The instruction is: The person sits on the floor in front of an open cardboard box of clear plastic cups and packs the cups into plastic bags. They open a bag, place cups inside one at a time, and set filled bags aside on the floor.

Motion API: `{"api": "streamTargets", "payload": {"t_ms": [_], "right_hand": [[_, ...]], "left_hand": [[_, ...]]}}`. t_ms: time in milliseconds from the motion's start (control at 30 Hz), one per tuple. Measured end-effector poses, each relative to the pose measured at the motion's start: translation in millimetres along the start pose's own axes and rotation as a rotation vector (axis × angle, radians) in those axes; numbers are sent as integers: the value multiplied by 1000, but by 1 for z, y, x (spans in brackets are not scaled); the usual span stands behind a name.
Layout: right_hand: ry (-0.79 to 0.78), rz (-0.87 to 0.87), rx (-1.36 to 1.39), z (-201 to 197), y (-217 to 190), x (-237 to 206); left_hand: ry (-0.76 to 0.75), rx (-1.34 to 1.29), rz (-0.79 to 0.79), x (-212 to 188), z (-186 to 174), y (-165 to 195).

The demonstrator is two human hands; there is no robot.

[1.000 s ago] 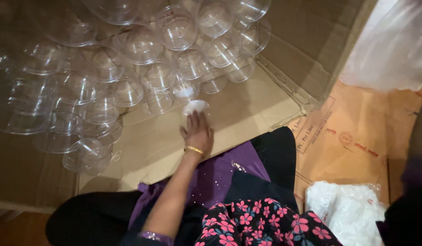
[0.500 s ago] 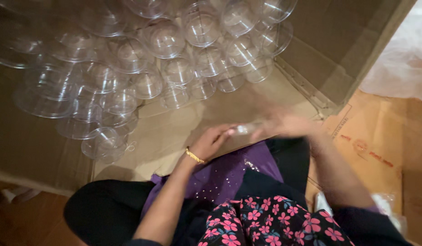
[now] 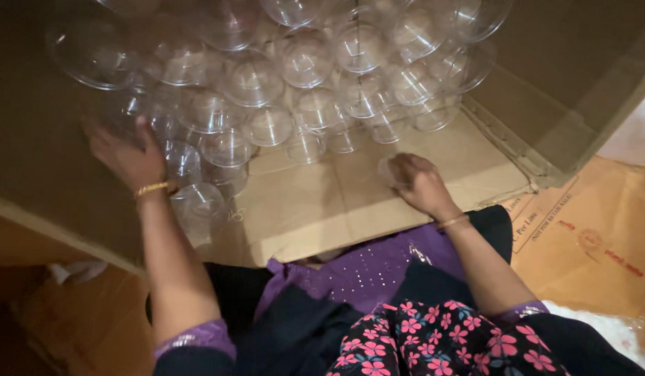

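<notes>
Left hand (image 3: 128,157) fingers spread against clear plastic cups (image 3: 267,97) stacked in cardboard box (image 3: 566,104); right hand (image 3: 416,182) fingers curled on one cup (image 3: 387,169) at box floor. Cups likely light, thin, crushable: grip rim gently

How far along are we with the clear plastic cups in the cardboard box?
Done: many clear cups already lie heaped against the back of the cardboard box. In hand: the right hand presses a small clear piece, hard to make out, onto the box floor, while the left hand rests against the cups at the pile's left edge. Left: the front strip of the box floor is bare, and I cannot tell how many cups remain.
</notes>
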State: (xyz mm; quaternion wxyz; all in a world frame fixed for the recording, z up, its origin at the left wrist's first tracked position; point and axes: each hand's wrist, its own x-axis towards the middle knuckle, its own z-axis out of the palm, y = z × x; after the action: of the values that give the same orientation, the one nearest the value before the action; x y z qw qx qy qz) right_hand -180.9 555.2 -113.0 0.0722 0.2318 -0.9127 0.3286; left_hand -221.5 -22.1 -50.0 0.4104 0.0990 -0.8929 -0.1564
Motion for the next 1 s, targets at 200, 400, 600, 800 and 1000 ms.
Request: {"api": "streamTargets", "payload": {"t_ms": [200, 400, 600, 800, 1000], "right_hand": [[-10, -5, -59, -1, -14, 8], [10, -26, -39, 1, -10, 5], [-22, 61, -30, -1, -7, 4], [-17, 88, 23, 2, -5, 8], [-6, 83, 17, 4, -4, 11]], "left_hand": [[-359, -294, -213, 34, -44, -24], [-729, -660, -401, 74, -31, -40], [-1165, -93, -518, 127, -14, -31], [-609, -117, 122, 58, -26, 46], [-489, -271, 457, 27, -26, 92]]}}
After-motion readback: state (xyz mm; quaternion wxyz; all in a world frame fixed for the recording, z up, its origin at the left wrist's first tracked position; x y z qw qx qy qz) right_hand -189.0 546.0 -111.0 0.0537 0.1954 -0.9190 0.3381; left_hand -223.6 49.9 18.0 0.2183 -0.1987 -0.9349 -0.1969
